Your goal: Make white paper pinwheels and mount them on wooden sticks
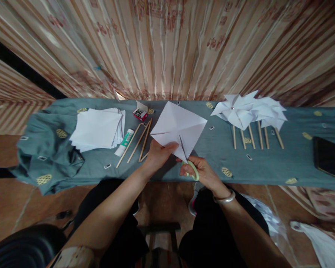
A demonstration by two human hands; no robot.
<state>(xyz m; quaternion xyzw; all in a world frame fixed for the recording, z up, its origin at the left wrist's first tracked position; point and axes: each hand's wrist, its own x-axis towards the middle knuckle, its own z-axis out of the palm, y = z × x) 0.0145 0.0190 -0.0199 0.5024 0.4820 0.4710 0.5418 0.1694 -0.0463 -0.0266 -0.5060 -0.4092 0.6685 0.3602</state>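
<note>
My left hand [160, 152] pinches the lower left part of a white paper square [181, 121], thumb on top and fingers hidden beneath. The square is turned corner-up, with creases meeting near its middle and a slit running in from its left corner. My right hand [197, 169] grips scissors [194, 172] with pale green handles. Their blades lie at the paper's bottom corner, pointing up toward the middle. To the left of the paper are several wooden sticks [138, 145] and a green and white glue stick [124, 142].
A stack of white paper squares [97, 128] lies at the left of the cloth-covered table [212, 160]. Behind the sticks stands a small open red box [140, 112] of metal pieces. White paper pinwheels [240, 108] on sticks lie at right, then a black phone [327, 156]. A curtain [167, 48] hangs behind.
</note>
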